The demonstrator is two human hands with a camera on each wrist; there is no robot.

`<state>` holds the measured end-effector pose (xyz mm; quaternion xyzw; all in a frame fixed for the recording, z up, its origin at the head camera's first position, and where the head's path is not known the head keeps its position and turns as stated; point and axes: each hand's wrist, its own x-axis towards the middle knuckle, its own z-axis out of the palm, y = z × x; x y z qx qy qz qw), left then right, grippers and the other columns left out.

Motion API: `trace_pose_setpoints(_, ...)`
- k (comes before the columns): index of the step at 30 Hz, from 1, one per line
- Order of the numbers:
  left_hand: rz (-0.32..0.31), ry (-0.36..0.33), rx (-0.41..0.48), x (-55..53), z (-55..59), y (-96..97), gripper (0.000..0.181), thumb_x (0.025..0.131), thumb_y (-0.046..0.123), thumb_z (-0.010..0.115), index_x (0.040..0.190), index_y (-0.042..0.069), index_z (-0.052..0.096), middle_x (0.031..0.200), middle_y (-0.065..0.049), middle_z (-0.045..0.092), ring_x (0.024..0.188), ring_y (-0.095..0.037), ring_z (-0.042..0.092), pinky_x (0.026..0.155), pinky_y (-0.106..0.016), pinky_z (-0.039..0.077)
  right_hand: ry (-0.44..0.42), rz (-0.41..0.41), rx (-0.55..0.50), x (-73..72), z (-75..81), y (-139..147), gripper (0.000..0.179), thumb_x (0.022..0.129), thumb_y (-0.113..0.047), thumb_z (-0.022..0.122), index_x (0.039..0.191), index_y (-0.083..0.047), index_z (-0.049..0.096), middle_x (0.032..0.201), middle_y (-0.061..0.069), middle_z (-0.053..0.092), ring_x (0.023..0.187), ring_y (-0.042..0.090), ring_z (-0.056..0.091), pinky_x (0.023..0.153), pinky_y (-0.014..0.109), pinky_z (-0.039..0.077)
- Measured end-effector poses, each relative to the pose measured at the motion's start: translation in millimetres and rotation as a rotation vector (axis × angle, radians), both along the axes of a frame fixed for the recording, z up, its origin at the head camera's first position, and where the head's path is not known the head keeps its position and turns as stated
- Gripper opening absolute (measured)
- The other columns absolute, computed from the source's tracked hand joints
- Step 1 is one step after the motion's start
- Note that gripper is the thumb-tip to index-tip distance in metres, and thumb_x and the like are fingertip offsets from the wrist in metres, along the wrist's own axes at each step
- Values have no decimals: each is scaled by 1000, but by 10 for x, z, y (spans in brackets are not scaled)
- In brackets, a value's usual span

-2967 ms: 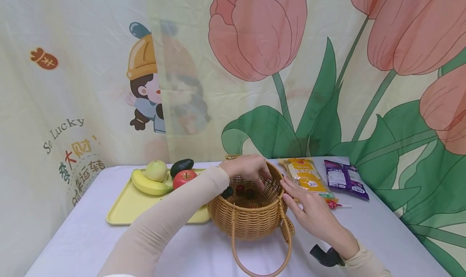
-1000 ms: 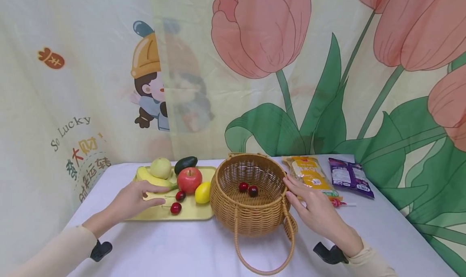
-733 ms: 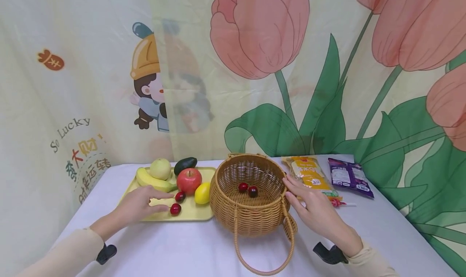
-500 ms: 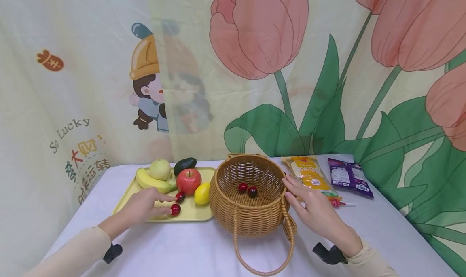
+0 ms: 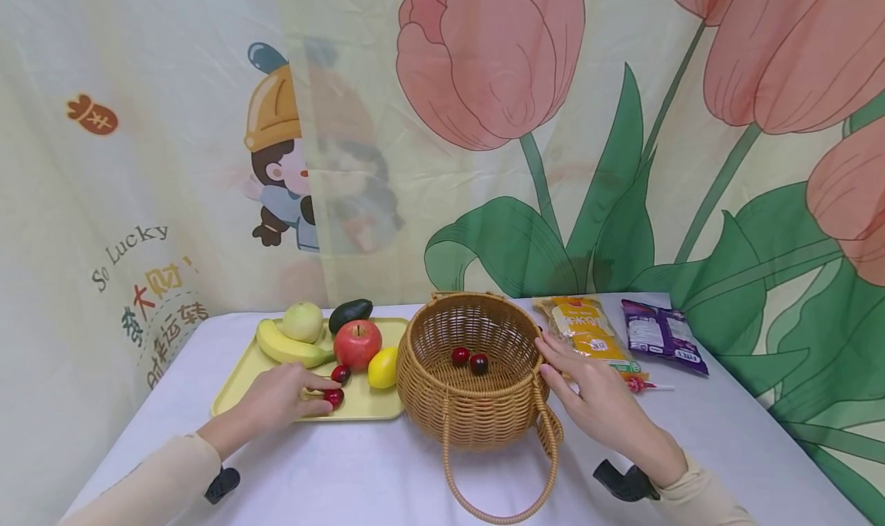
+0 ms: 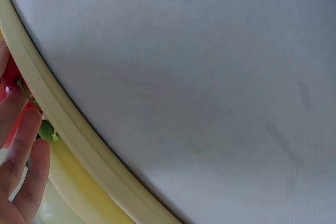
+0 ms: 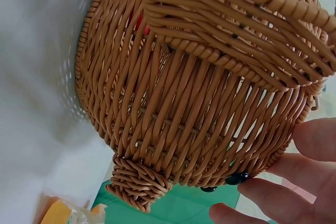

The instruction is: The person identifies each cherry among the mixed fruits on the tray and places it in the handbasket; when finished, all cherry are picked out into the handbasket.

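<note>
My left hand (image 5: 280, 394) is over the front of the yellow tray (image 5: 242, 372), thumb and forefinger pinching a dark red cherry (image 5: 334, 398) from either side. Just behind that lies another cherry (image 5: 340, 375). In the left wrist view the fingers (image 6: 23, 140) curve around the red cherry (image 6: 10, 74), its green stem showing. Beside the tray stands a round wicker basket (image 5: 470, 418) with two cherries (image 5: 478, 364) inside. My right hand (image 5: 598, 395) rests straight fingers against the basket's right rim; in the right wrist view its fingertips (image 7: 257, 187) touch the woven side.
The tray also bears a banana (image 5: 290, 348), a pale green round fruit (image 5: 303, 322), an avocado (image 5: 350, 315), an apple (image 5: 357, 345) and a lemon (image 5: 383, 368). Right of the basket lie a yellow packet (image 5: 584, 330), a purple packet (image 5: 660, 337) and a lollipop (image 5: 639, 385). The basket handle (image 5: 508, 518) hangs forward.
My left hand has left the basket's inside, moved left to the tray, then come in from the left and closed on the front cherry. My right hand has stayed at the basket rim.
</note>
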<state>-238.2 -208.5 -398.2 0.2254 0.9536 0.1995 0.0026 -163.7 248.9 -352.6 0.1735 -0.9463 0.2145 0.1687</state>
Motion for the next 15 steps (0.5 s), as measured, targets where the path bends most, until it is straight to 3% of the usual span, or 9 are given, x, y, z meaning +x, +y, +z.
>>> trace_pose_setpoints(15,28,-17,7,31,21,19,36,80,32,87,114,20,81,102,-4,81,55,-8,40,51,-22,30,0,3,-1,-9,2,1,46,107,-29,55,147,-7,54,155,12,50,138,41,53,105,56,47)
